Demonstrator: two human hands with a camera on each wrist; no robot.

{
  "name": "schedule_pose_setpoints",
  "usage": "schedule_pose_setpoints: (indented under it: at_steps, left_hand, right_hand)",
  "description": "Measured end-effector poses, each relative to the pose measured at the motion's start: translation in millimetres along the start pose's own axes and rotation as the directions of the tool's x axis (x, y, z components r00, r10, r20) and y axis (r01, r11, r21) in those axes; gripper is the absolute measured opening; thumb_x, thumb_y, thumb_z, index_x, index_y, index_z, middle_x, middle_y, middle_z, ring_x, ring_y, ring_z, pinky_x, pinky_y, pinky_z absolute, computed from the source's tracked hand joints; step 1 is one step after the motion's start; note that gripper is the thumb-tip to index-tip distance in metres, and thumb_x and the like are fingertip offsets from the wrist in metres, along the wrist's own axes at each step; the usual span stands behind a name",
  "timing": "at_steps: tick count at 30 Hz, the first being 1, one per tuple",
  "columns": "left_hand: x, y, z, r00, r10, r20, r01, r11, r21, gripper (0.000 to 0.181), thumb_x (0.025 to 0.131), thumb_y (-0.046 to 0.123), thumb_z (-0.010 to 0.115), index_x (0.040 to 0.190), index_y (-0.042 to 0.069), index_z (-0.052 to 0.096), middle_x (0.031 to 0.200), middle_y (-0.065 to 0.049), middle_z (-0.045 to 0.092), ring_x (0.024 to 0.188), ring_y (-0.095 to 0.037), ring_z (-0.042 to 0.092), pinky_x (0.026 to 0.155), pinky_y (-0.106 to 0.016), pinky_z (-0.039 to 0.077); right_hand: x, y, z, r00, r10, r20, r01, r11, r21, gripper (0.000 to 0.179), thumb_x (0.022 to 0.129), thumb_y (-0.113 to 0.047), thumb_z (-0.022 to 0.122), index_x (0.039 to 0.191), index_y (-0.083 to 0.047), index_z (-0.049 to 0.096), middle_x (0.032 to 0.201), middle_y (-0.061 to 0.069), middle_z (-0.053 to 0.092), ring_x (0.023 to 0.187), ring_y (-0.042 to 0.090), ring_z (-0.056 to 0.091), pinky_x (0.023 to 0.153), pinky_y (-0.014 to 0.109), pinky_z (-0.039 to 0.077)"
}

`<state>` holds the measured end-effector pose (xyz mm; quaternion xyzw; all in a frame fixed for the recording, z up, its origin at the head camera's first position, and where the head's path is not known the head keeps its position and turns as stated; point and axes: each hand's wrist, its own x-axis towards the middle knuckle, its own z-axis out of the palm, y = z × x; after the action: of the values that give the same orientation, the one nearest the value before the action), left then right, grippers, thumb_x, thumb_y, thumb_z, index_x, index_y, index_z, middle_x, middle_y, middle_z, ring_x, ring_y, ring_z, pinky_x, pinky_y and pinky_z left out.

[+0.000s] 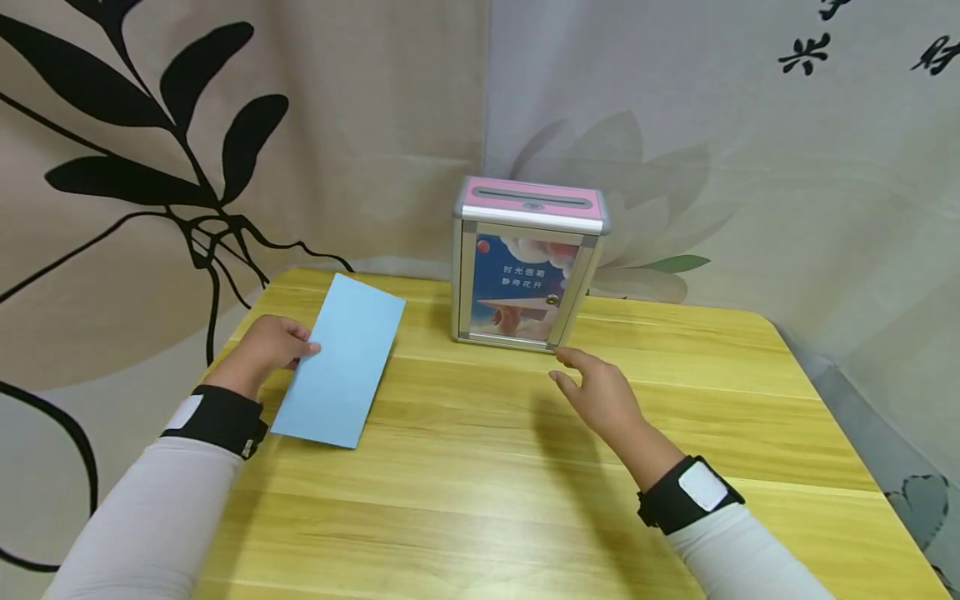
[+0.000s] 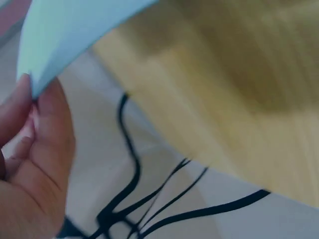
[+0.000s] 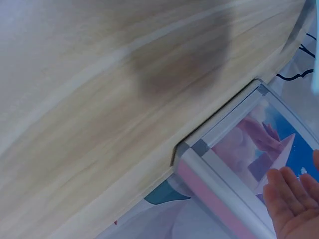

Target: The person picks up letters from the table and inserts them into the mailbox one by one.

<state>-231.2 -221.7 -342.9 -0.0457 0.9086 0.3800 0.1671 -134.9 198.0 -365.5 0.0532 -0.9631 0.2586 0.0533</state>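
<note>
Between thumb and fingers, my left hand [image 1: 279, 343] pinches the left edge of a light blue rectangular paper piece, perhaps an envelope [image 1: 345, 358]. It is held tilted over the left side of the table; in the left wrist view the blue paper [image 2: 65, 35] bends slightly near the pinch. A pink and silver letter box [image 1: 525, 267] stands upright at the back of the table, with a slot in its top and a small lock on its front. My right hand [image 1: 600, 392] hovers in front of the box's lower right corner, fingers relaxed and holding nothing.
The yellow wood-grain table [image 1: 465, 500] reaches back to a hanging curtain [image 1: 390, 125] with printed black leaves and pale flowers. The box stands close to the curtain. A black strap [image 1: 693, 493] is round each wrist.
</note>
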Motion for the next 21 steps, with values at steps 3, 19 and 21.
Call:
schedule_pose_setpoints:
  at_steps: [3,19,21]
  left_hand:
    - [-11.7,17.8,-13.7,0.996,0.086,-0.01,-0.087,0.99,-0.115,0.04,0.099,0.02,0.057,0.125,-0.01,0.047,0.121,-0.023,0.047,0.107,-0.038,0.055,0.094,-0.047,0.045]
    - [-50.0,180.1,14.6,0.831,0.475,-0.29,-0.555,0.753,-0.354,0.014,0.093,0.013,0.065,0.097,0.0,0.061,0.093,-0.004,0.058,0.088,-0.018,0.055,0.082,-0.031,0.048]
    - [-50.6,195.6,19.0,0.792,0.512,-0.333,-0.609,0.698,-0.377,0.011,0.092,0.011,0.067,0.093,0.001,0.062,0.087,-0.002,0.058,0.083,-0.016,0.054,0.078,-0.027,0.047]
  right_hand:
    - [4.5,-6.3,-5.9,1.0,-0.015,0.011,0.015,1.0,0.012,0.041,0.096,-0.02,0.061,0.133,-0.004,0.056,0.121,0.017,0.065,0.095,0.037,0.065,0.08,0.05,0.051]
    - [43.7,-85.5,-88.1,0.984,-0.136,0.112,0.111,0.972,0.206,0.049,0.091,-0.027,0.068,0.135,-0.01,0.054,0.12,0.01,0.065,0.109,0.025,0.062,0.09,0.041,0.05]
    - [47.4,-87.9,-95.5,0.988,-0.129,0.081,0.113,0.976,0.184,0.035,0.092,-0.02,0.067,0.124,-0.007,0.062,0.111,0.01,0.069,0.102,0.025,0.065,0.085,0.04,0.052]
